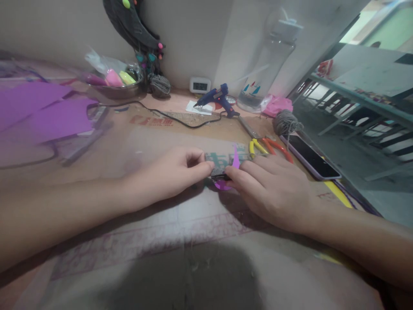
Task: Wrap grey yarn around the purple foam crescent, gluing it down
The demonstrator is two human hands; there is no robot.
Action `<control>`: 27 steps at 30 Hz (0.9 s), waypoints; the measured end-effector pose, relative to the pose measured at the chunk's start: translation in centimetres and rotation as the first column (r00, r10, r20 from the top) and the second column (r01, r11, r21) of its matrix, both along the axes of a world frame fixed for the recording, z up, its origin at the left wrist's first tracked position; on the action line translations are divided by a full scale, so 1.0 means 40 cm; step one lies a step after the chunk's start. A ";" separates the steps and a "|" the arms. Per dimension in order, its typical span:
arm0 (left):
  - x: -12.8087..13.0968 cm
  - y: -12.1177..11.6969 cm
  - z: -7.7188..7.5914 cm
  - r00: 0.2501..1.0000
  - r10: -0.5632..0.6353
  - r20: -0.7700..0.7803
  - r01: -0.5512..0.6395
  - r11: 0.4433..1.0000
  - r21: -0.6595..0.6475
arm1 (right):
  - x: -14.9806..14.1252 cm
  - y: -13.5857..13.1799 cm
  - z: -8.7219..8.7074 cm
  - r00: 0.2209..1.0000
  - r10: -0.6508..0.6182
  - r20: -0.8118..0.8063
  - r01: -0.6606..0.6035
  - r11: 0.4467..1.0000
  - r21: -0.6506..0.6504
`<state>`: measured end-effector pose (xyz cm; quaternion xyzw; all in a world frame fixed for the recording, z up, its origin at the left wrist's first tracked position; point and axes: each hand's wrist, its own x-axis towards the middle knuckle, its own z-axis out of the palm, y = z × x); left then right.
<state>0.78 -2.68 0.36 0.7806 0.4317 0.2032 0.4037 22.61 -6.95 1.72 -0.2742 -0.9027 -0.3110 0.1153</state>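
In the middle of the head view, my left hand [190,165] pinches one end of a small dark grey flat piece [218,172] between thumb and finger. The thumb and fingers of my right hand [269,185] close on its other end. A thin purple pointed scrap [236,158] sticks up beside the right fingers, and a rounded purple bit [222,185] shows under the grey piece. How these purple parts join the grey piece is hidden by my fingers. Both hands are low over the covered tabletop [155,249].
A blue glue gun [214,97] with a black cord stands at the back, near a digital clock [200,85]. Scissors [274,146], grey yarn [287,124] and a phone [311,157] lie right. Purple sheets [41,112] and a metal bowl [116,90] are left; a bottle [267,69] stands behind.
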 end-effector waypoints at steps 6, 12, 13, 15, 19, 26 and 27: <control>0.002 -0.001 0.001 1.000 0.004 0.009 -0.004 1.000 -0.001 | 0.006 0.004 -0.002 1.000 0.007 -0.015 -0.007 0.999 -0.041; -0.002 0.002 -0.005 0.999 -0.003 0.046 0.004 1.000 -0.010 | 0.008 0.014 0.002 0.989 0.003 -0.145 -0.021 0.992 -0.124; -0.002 0.003 -0.006 0.999 -0.004 0.048 0.004 1.000 -0.012 | 0.008 0.016 0.003 0.987 0.002 -0.162 -0.024 0.990 -0.136; -0.003 0.004 -0.007 0.999 -0.007 0.049 0.007 1.000 -0.019 | 0.010 0.019 0.004 0.984 -0.003 -0.179 -0.026 0.986 -0.162; -0.002 0.006 -0.004 0.996 -0.027 0.080 0.030 0.999 -0.036 | 0.016 0.026 -0.002 0.984 -0.013 -0.175 -0.025 0.977 -0.212; -0.001 0.004 -0.003 0.990 -0.073 0.118 0.077 0.997 -0.028 | 0.022 0.038 -0.016 0.980 0.001 -0.197 -0.041 0.979 -0.199; 0.000 0.004 -0.004 0.990 -0.078 0.121 0.082 0.996 -0.030 | 0.021 0.039 -0.016 0.980 0.005 -0.199 -0.045 0.979 -0.197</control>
